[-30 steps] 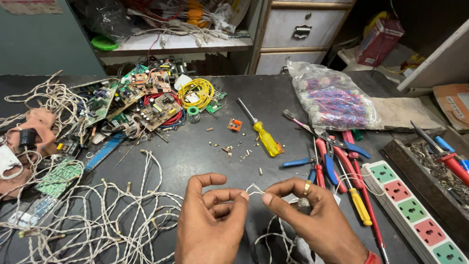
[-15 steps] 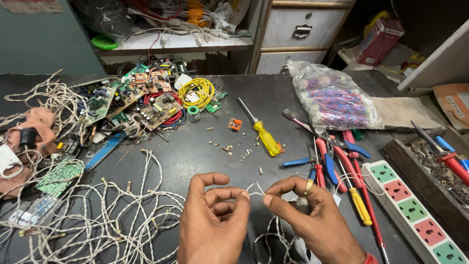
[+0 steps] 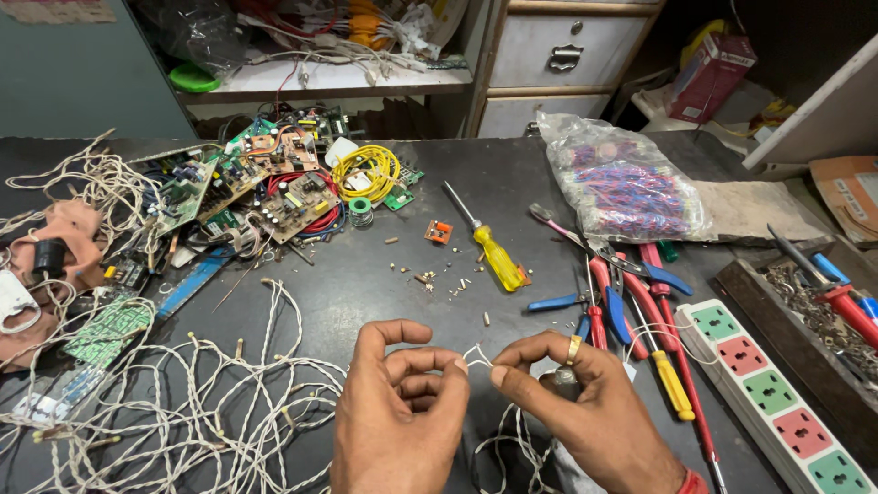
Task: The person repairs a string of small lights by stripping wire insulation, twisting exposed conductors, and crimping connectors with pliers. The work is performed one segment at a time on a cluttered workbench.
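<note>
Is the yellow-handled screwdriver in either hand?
No: the yellow-handled screwdriver lies on the dark table, beyond the left hand and right hand, which pinch a thin white wire.

Yellow-handled screwdriver lay mid-bench; left of it, circuit boards and yellow wire coil; right, pliers, power strip.

Left hand and right hand pinch thin white wire over dark workbench; yellow-handled screwdriver beyond.

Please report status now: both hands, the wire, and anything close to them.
Left hand and right hand pinch thin white wire between fingertips. Wire tangle left, pliers right.
</note>
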